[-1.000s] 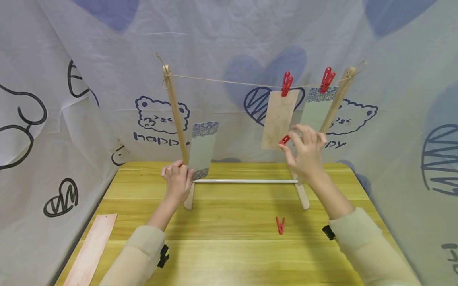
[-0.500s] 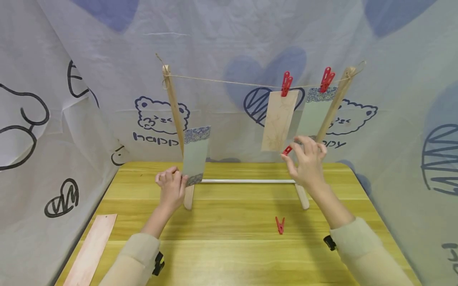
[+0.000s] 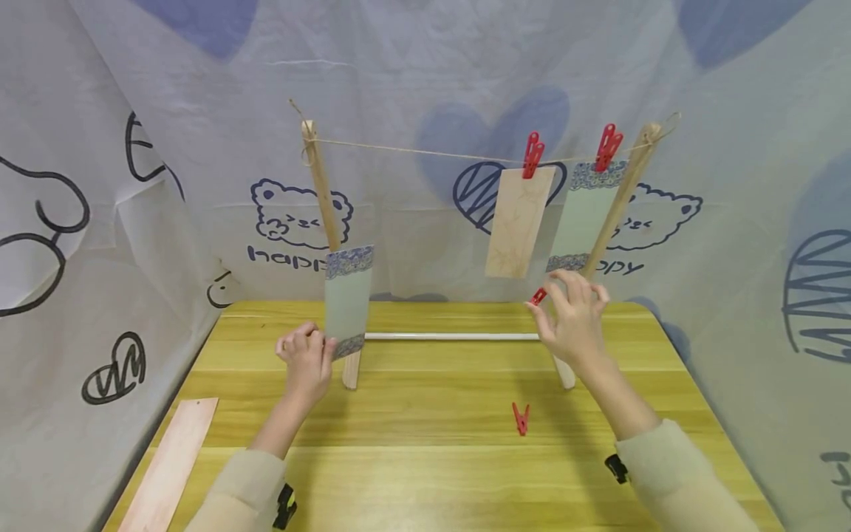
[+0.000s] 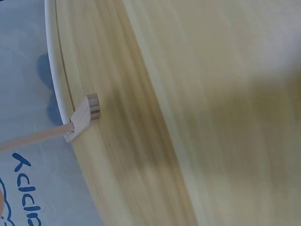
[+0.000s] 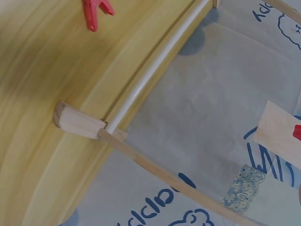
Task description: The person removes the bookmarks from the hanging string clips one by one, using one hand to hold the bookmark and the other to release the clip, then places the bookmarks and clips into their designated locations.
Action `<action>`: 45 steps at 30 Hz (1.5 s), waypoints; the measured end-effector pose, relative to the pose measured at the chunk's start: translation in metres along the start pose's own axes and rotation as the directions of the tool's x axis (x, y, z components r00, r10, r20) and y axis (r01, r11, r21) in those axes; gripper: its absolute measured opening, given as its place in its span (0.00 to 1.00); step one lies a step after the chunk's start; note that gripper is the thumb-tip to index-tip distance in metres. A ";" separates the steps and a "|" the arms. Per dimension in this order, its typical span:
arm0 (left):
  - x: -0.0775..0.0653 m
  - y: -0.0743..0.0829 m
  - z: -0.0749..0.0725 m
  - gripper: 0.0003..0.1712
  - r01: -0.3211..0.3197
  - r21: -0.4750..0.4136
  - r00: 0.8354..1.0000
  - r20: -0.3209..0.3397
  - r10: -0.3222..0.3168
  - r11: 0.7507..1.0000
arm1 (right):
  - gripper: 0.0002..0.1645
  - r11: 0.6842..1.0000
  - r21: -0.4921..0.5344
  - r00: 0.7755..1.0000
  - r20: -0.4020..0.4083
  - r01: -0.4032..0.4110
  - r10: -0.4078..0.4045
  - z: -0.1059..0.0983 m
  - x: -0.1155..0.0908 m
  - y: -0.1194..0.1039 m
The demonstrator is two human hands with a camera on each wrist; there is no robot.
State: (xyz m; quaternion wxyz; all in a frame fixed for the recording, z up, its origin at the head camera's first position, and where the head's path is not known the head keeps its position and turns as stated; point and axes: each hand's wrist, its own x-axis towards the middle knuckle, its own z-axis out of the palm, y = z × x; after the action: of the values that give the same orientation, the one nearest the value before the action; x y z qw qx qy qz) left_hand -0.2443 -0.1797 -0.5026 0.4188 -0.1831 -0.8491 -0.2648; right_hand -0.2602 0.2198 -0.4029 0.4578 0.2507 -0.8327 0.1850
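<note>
My left hand [image 3: 307, 362] pinches the lower left edge of a pale green card [image 3: 349, 303] with blue patterned ends, held upright in front of the rack's left post [image 3: 323, 192]. My right hand [image 3: 573, 318] holds a small red clothespin [image 3: 538, 296] between thumb and index finger. It is just below a second green card [image 3: 585, 214], which hangs from the string [image 3: 419, 151] by a red clothespin [image 3: 606, 148]. Beside that hangs a beige card [image 3: 521, 222] under another clothespin [image 3: 533, 155]. Both hands are almost wholly outside the wrist views.
A loose red clothespin [image 3: 521, 419] lies on the wooden table [image 3: 425, 480]. A long pinkish strip [image 3: 174, 458] with a small hole lies at the table's left edge. The rack's white crossbar [image 3: 452, 337] runs low between its feet. Printed cloth [image 3: 399, 66] surrounds the table.
My left hand has moved left and down toward me with the green card. My right hand, still pinching the clothespin, has dropped lower, uncovering the hanging green card's bottom end.
</note>
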 end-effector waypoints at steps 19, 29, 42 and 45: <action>-0.022 -0.013 -0.013 0.25 0.037 0.012 0.999 -0.024 -0.036 0.999 | 0.32 0.999 -0.014 0.998 0.042 -0.039 0.039 0.003 -0.026 0.004; -0.035 -0.020 -0.023 0.25 0.062 0.027 0.998 -0.004 -0.062 0.998 | 0.33 0.994 -0.055 0.987 0.126 -0.094 0.101 0.005 -0.043 0.008; -0.053 -0.028 -0.031 0.25 0.092 0.051 0.996 -0.006 -0.092 0.994 | 0.30 0.990 -0.061 0.976 0.173 -0.126 0.135 0.005 -0.064 0.014; -0.058 -0.029 -0.033 0.25 0.114 0.047 0.994 -0.004 -0.114 0.992 | 0.28 0.986 -0.071 0.966 0.201 -0.148 0.159 0.004 -0.069 0.014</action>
State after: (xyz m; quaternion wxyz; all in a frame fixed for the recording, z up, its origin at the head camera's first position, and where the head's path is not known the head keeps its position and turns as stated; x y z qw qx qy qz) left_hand -0.2053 -0.2280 -0.5412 0.4076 -0.1245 -0.8639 -0.2684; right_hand -0.2394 0.2463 -0.4649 0.3600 0.1905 -0.8974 0.1697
